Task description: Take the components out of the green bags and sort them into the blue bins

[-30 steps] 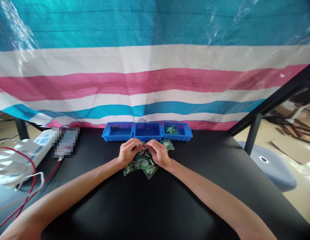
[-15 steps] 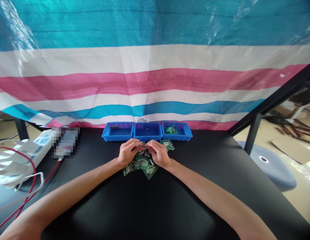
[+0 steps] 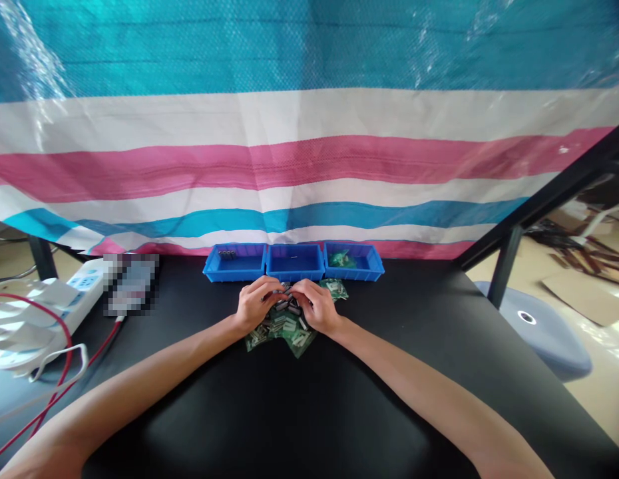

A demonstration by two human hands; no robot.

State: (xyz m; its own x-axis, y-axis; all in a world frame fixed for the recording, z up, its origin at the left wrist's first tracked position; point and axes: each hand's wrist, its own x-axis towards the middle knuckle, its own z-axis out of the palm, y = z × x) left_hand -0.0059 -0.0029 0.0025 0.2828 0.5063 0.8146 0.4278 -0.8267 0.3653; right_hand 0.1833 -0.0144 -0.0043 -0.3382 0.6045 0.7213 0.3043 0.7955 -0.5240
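Note:
My left hand (image 3: pixel 257 303) and my right hand (image 3: pixel 315 305) meet over a pile in the middle of the black table. Both are closed, with fingertips pinched around something small and dark that I cannot make out. Under and between them lie small dark and silvery cylindrical pieces (image 3: pixel 293 308). Greenish clear bags (image 3: pixel 295 336) of small metallic parts spread toward me below the hands. Another such bag (image 3: pixel 335 288) rests just beyond my right hand.
Behind the hands stand a left blue bin (image 3: pixel 234 271) with several small cylinders, a middle blue bin (image 3: pixel 295 269) with a thin piece, and a right blue bin (image 3: pixel 357 271) with a green bag. A white power strip (image 3: pixel 84 283) and red cable (image 3: pixel 102 349) lie left. Striped sheeting (image 3: pixel 309 159) hangs behind.

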